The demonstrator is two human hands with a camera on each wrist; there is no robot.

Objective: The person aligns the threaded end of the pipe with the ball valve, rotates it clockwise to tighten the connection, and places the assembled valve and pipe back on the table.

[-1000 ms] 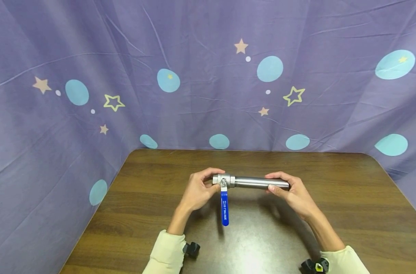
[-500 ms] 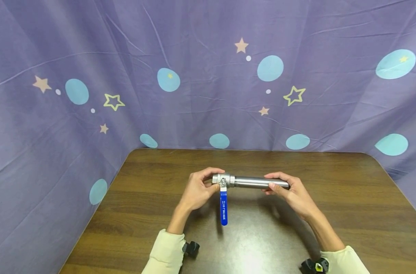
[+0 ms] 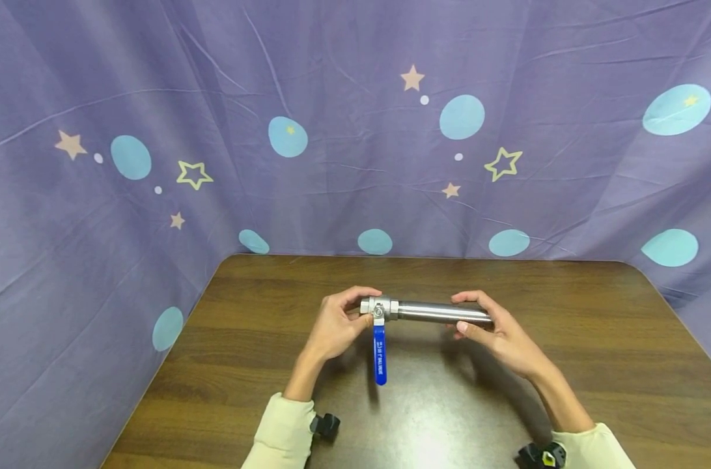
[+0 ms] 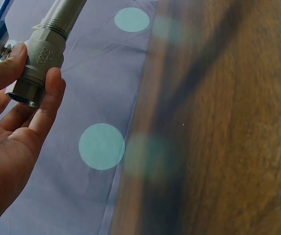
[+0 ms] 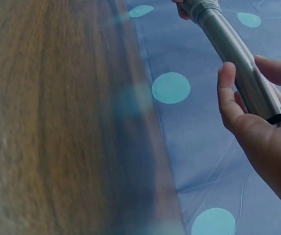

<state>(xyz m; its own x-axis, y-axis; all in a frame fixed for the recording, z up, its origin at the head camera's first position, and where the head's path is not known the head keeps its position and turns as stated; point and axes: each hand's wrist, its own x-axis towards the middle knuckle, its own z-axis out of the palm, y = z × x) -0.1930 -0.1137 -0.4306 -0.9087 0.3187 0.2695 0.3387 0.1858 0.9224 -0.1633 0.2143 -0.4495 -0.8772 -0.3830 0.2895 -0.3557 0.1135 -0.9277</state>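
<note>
A steel ball valve [image 3: 382,305] with a long blue lever handle [image 3: 380,355] is held up over the table, the lever pointing toward me. My left hand [image 3: 339,326] pinches the valve body between thumb and fingers at its free end. From the valve's other end a smooth steel pipe [image 3: 422,311] extends to the right; a few turns of its thread [image 4: 56,25] show at the joint in the left wrist view. My right hand [image 3: 502,339] is curled loosely round the pipe's far end, with the index finger just above it and the thumb just below. The other fingers pass behind the pipe.
A brown wood-grain table [image 3: 285,280] lies under both hands. Behind it and along the left side hangs a purple curtain [image 3: 355,163] with blue spots and stars. Dark camera mounts [image 3: 326,425] are strapped at the wrists, by pale sleeves.
The valve and pipe have shifted slightly to the left with the left hand. My right thumb and index finger have spread a little wider about the pipe.
</note>
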